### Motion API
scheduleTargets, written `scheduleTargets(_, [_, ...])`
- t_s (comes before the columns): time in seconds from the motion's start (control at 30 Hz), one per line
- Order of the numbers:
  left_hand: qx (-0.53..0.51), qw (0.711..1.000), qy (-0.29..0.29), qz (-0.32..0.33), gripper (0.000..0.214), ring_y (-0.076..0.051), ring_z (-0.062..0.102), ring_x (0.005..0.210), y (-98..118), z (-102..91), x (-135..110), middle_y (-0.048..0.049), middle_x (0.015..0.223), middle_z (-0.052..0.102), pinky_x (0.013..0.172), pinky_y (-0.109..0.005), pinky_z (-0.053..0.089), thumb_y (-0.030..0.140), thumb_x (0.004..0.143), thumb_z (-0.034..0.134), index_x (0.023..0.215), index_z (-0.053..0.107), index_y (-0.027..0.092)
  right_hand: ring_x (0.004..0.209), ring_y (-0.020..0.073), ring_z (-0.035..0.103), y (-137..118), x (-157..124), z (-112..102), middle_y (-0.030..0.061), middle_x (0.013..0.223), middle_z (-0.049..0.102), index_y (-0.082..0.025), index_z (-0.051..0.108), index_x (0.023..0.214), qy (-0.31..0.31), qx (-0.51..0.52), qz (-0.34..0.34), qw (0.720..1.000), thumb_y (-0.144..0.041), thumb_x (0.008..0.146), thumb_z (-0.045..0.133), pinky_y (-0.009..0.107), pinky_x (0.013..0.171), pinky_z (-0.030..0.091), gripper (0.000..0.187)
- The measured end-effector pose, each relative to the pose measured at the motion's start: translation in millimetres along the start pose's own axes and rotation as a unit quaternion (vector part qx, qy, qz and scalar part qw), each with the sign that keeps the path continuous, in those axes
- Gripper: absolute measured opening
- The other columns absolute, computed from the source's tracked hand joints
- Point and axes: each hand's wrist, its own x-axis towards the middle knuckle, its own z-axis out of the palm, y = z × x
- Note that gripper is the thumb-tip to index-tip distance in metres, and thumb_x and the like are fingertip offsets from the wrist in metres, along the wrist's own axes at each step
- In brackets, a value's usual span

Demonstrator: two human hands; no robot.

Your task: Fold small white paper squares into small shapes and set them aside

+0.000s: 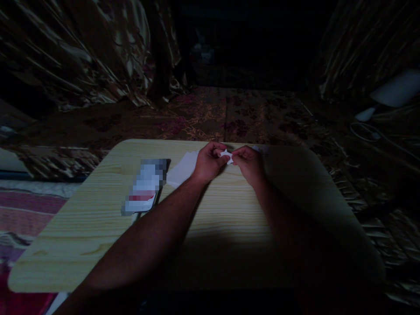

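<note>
A small piece of white paper (226, 154) with pointed corners, somewhat like a star, is held over the far part of the wooden table. My left hand (210, 162) pinches it between thumb and fingers from the left. From the other side, the fingertips of my right hand (248, 162) are closed on its right edge. Beside my left hand lie white paper sheets (182, 169), partly covered by that hand and forearm. How the small piece is folded or cut is too dim to make out.
A phone-like device (144, 186) with a blurred-out screen lies on the left of the table (229, 210). Past the far edge is a patterned brown cloth (203, 116). Curtains (131, 48) hang behind it. A white lamp (395, 89) with a cable stands at right.
</note>
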Motion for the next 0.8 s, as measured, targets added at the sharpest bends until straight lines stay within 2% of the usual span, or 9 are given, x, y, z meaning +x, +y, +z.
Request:
scheduleTargets(0.17, [-0.002, 1.0, -0.004, 0.006, 0.035, -0.009, 0.054, 0.056, -1.4, -0.5, 0.5, 0.0035, 0.066, 0.064, 0.055, -0.022, 0.042, 0.018, 0.062, 0.081, 0.091, 0.062, 0.018, 0.059, 0.0132, 0.058, -0.9, 0.1, -0.3, -0.003, 0.063, 0.063, -0.022, 0.062, 0.072, -0.003, -0.025, 0.004, 1.0, -0.032, 0.067, 0.067, 0.026, 0.057, 0.046, 0.012])
scheduleTargets(0.43, [0.003, 1.0, -0.003, 0.016, 0.033, -0.009, 0.054, 0.058, 0.1, 0.0, 0.0, 0.0037, 0.066, 0.062, 0.057, -0.022, 0.043, 0.018, 0.063, 0.081, 0.09, 0.064, 0.017, 0.057, 0.0133, 0.056, 1.0, 0.1, -1.0, -0.0021, 0.063, 0.063, -0.021, 0.063, 0.074, -0.014, -0.005, 0.025, 1.0, -0.033, 0.068, 0.067, 0.027, 0.056, 0.048, 0.014])
scheduleTargets(0.8, [-0.012, 1.0, 0.0, 0.021, 0.033, -0.01, 0.058, 0.061, 0.5, 0.3, 0.0, 0.0017, 0.07, 0.067, 0.059, -0.024, 0.046, 0.022, 0.06, 0.085, 0.088, 0.069, 0.017, 0.059, 0.0132, 0.057, 4.1, -0.2, -2.0, -0.0016, 0.065, 0.064, -0.019, 0.064, 0.074, -0.016, 0.007, 0.021, 1.0, -0.03, 0.068, 0.069, 0.028, 0.058, 0.049, 0.013])
